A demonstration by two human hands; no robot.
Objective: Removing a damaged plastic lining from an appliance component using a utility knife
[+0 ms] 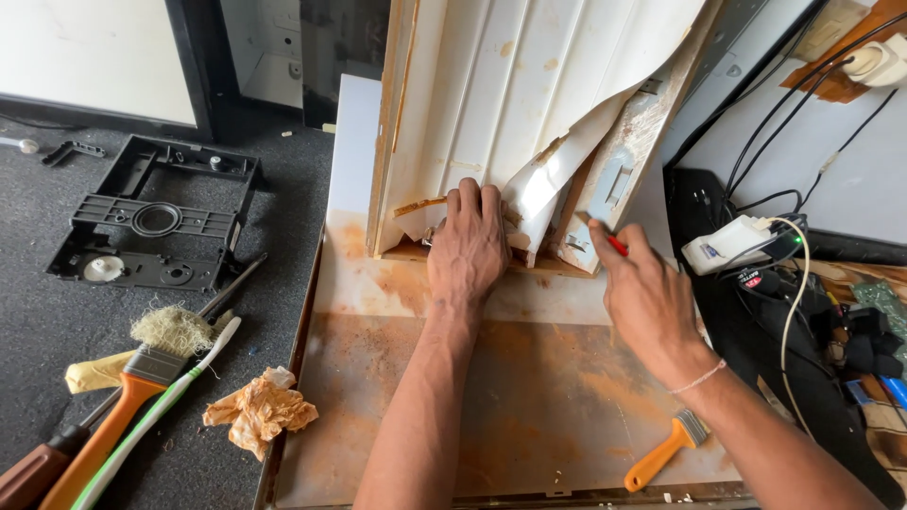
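Observation:
My left hand (468, 241) presses on the lower edge of a stack of white, rust-stained panels (491, 104) that stand tilted on a rusty metal sheet (529, 378). Its fingers curl over a torn white flap there. To the right, my right hand (642, 288) grips a small red-handled tool (616, 246) with its tip at a grey metal bracket (614, 175) on the panels' right side. The tool's tip is hidden.
A small orange-handled brush (666, 451) lies on the sheet by my right forearm. On the dark floor at left lie a black plastic frame (156, 217), a large brush (132, 387), a toothbrush, a crumpled rag (260, 408) and a screwdriver. Cables and a white adapter (737, 244) crowd the right.

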